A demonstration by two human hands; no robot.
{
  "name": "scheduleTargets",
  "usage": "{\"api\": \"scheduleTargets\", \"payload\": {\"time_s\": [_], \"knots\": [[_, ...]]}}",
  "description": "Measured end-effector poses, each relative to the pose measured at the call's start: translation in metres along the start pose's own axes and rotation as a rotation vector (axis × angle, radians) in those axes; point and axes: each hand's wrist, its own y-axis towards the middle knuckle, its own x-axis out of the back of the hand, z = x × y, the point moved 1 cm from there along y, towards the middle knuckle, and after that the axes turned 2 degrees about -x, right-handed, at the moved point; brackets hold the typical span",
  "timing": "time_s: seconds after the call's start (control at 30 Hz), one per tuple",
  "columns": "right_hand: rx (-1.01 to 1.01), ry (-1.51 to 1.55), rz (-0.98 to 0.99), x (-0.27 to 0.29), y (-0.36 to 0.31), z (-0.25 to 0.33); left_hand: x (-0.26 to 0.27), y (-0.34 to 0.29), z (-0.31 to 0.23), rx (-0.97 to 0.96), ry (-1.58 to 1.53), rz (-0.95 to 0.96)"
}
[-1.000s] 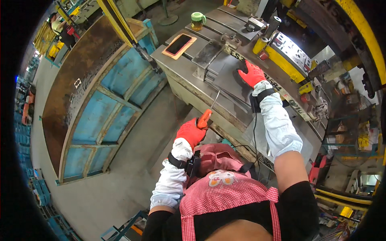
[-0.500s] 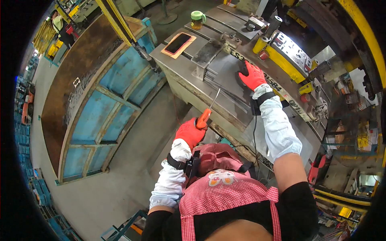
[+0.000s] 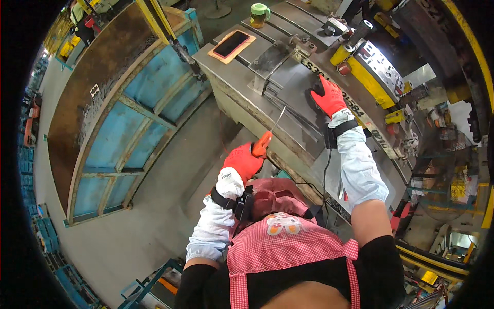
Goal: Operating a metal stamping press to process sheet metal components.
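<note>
Higher in view now: orange-handled tool (image 3: 263,143)

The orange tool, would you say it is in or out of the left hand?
In: the left hand is closed around its orange handle.

Gap between bin (image 3: 114,135) and worktable (image 3: 229,92), yellow block (image 3: 368,82) rightward

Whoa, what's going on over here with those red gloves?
A person wearing a red-and-white checked apron is at a grey metal worktable. The red-gloved left hand grips an orange-handled tool, its thin metal rod pointing toward the table. The red-gloved right hand is at the flat grey metal sheets; whether it presses on them is hard to tell. Farther back sit a black-screened phone and a green-lidded clear cup.
</note>
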Motion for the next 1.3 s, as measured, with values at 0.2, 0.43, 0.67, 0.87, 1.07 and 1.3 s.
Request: {"api": "scheduleTargets", "payload": {"time_s": [0.2, 0.43, 0.67, 0.87, 1.07, 1.3], "knots": [[-0.001, 0.056, 0.042, 0.005, 0.008, -0.001, -0.001, 0.019, 0.014, 0.064, -0.096, 0.048], [-0.023, 0.147, 0.188, 0.015, 0.023, -0.011, 0.004, 0.017, 0.008, 0.033, -0.046, 0.052], [0.027, 0.26, 0.265, 0.017, 0.036, -0.033, -0.001, 0.004, -0.021, 0.039, -0.112, 0.273], [-0.07, 0.201, 0.29, 0.041, 0.02, 0.006, -0.017, 0.004, -0.015, -0.092, 0.085, 0.206], [-0.04, 0.177, 0.228, 0.023, 0.027, -0.019, -0.018, 0.002, -0.03, -0.15, 0.085, 0.234], [-0.043, 0.259, 0.321, 0.017, 0.037, -0.027, -0.028, 0.001, -0.038, -0.155, 0.088, 0.318]]}}
